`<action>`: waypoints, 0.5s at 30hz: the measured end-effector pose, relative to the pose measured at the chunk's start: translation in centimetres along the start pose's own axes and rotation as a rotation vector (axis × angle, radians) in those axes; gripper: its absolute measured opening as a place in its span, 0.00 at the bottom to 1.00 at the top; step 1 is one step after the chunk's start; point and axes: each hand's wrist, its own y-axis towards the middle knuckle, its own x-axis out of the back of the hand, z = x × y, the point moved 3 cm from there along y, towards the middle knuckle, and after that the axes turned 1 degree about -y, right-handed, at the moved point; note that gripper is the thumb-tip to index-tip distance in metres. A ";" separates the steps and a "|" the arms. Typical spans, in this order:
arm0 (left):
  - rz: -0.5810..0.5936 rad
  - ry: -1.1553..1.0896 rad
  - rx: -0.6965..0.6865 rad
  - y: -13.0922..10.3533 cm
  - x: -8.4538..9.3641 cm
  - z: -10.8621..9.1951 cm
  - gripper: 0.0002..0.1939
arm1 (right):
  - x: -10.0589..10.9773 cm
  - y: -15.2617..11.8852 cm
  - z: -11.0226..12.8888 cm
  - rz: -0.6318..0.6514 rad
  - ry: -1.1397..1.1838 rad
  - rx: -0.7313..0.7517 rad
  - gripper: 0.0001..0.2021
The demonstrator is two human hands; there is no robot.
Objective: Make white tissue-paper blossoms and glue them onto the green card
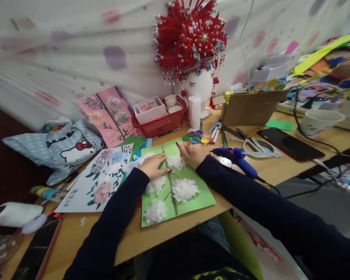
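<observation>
Green sheet, flat on the wooden table, at the centre of this listing; all clock positions are taken from it, twelve being away from the wearer. It bears a dark painted stem and ruffled white blossoms, on both sides of the stem. Left hand: palm down, fingers and thumb spread, on the sheet's ten o'clock part, pinching nothing visible. Right hand: at the one o'clock part, fingers drawn together, pinching a slim tan stick, just beside the uppermost clear blossom; whether the tip touches it, cannot tell. Surroundings: at nine, a white sheet with coloured flowers; at ten, a pink flowered sheet, leaning, and, farther off, a blue checked bag; at twelve, a red basket holding a white box and paper cups; at one, small paint pots; between two and three, a blue glue gun, then open scissors and a dark phone.
</observation>
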 end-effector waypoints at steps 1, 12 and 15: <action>0.007 0.022 0.018 -0.1 0.0 -0.2 0.39 | -0.1 0.0 0.0 0.010 -0.010 0.010 0.23; -0.001 0.036 0.051 -0.4 0.1 -0.8 0.36 | -0.4 0.1 0.3 0.042 -0.037 0.025 0.23; -0.002 0.028 0.059 -0.4 0.1 -0.9 0.35 | -0.4 0.1 0.3 0.038 -0.026 0.020 0.23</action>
